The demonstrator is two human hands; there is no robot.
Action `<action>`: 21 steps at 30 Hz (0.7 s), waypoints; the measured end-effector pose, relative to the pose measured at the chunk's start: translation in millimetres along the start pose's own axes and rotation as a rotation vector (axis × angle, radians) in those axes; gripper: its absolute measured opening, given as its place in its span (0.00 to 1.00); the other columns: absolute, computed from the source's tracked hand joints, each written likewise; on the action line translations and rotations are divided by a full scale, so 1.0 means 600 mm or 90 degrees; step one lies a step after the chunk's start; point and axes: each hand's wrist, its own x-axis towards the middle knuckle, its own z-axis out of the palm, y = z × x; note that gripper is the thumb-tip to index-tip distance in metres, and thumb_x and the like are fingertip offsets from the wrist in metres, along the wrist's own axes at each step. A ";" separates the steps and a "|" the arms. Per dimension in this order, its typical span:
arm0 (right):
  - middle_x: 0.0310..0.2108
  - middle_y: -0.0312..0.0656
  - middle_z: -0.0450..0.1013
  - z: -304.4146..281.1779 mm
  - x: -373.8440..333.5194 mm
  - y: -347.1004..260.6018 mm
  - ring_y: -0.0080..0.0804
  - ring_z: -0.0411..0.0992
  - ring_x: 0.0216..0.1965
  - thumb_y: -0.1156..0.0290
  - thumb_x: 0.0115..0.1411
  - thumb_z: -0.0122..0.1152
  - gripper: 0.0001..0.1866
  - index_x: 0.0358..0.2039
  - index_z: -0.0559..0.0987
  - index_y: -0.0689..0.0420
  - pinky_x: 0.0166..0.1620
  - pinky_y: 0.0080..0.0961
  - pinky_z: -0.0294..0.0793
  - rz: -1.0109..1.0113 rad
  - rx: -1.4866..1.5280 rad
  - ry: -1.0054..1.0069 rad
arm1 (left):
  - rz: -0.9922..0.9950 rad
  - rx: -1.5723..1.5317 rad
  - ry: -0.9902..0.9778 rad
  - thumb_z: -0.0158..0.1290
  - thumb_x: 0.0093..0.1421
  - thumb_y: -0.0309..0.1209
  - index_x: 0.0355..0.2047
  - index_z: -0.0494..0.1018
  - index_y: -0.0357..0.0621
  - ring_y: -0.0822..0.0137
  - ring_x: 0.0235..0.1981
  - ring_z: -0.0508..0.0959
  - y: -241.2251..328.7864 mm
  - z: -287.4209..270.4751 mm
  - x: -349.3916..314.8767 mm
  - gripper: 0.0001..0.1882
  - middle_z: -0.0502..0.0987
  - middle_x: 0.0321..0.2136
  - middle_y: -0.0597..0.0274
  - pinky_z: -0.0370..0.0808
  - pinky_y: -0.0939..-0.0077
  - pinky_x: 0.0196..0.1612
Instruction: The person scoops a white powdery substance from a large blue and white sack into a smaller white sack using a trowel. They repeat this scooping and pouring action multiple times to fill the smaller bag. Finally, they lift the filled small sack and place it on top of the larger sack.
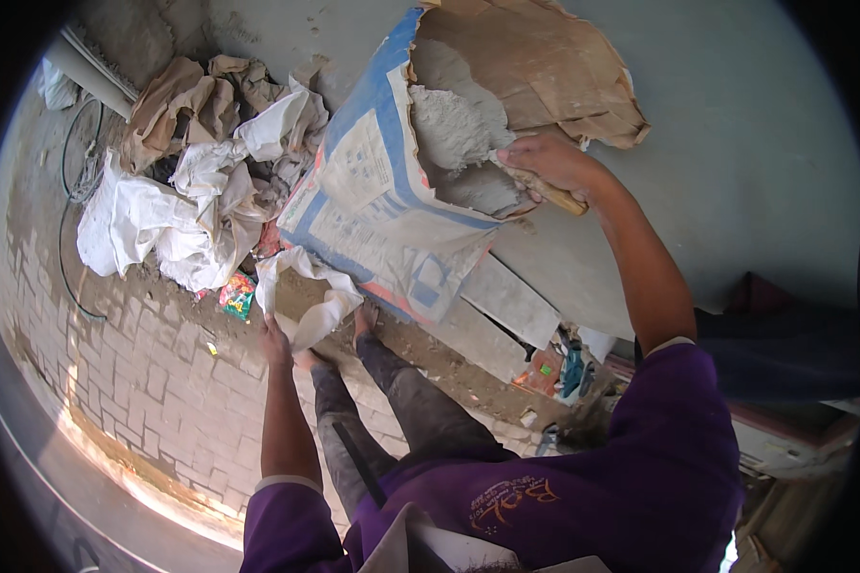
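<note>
My right hand is closed round the wooden handle of a trowel at the mouth of a large paper sack. The blue and white sack is torn open, and its brown inner paper is folded back. Grey powder lies inside it, heaped around the trowel's end; much of the blade is hidden. Lower and to the left, my left hand grips the rim of a white woven bag. That bag's mouth gapes upward near my feet, below the sack.
Crumpled white bags and torn brown paper are piled at the left. A dark hose curves over the paving bricks. A grey wall rises behind the sack. Pale slabs and scattered litter lie to its lower right.
</note>
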 end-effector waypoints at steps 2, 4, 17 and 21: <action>0.20 0.36 0.68 -0.005 -0.013 -0.001 0.21 0.66 0.17 0.57 0.62 0.61 0.17 0.30 0.76 0.60 0.19 0.21 0.66 0.001 0.016 0.044 | 0.015 -0.002 0.002 0.39 0.68 0.48 0.40 0.72 0.29 0.67 0.24 0.65 0.006 0.001 -0.004 0.28 0.67 0.21 0.59 0.64 0.65 0.29; 0.20 0.36 0.68 -0.012 -0.026 -0.002 0.22 0.66 0.17 0.56 0.62 0.61 0.18 0.30 0.76 0.60 0.19 0.20 0.66 0.006 0.029 0.073 | -0.006 0.039 0.005 0.39 0.69 0.48 0.41 0.72 0.28 0.65 0.24 0.66 0.013 -0.003 -0.009 0.29 0.68 0.21 0.57 0.65 0.64 0.29; 0.22 0.37 0.69 -0.039 -0.089 0.024 0.22 0.66 0.18 0.54 0.61 0.60 0.19 0.29 0.75 0.60 0.20 0.22 0.66 0.058 0.035 0.096 | -0.016 0.085 -0.040 0.38 0.67 0.52 0.47 0.72 0.27 0.51 0.35 0.76 -0.031 -0.002 0.015 0.34 0.78 0.35 0.41 0.70 0.58 0.40; 0.20 0.36 0.68 -0.032 -0.109 0.019 0.21 0.66 0.18 0.53 0.62 0.60 0.19 0.30 0.75 0.60 0.19 0.19 0.66 0.044 0.058 0.110 | -0.025 0.066 -0.043 0.39 0.67 0.53 0.46 0.73 0.28 0.53 0.34 0.76 -0.024 -0.010 0.018 0.33 0.78 0.34 0.43 0.70 0.60 0.39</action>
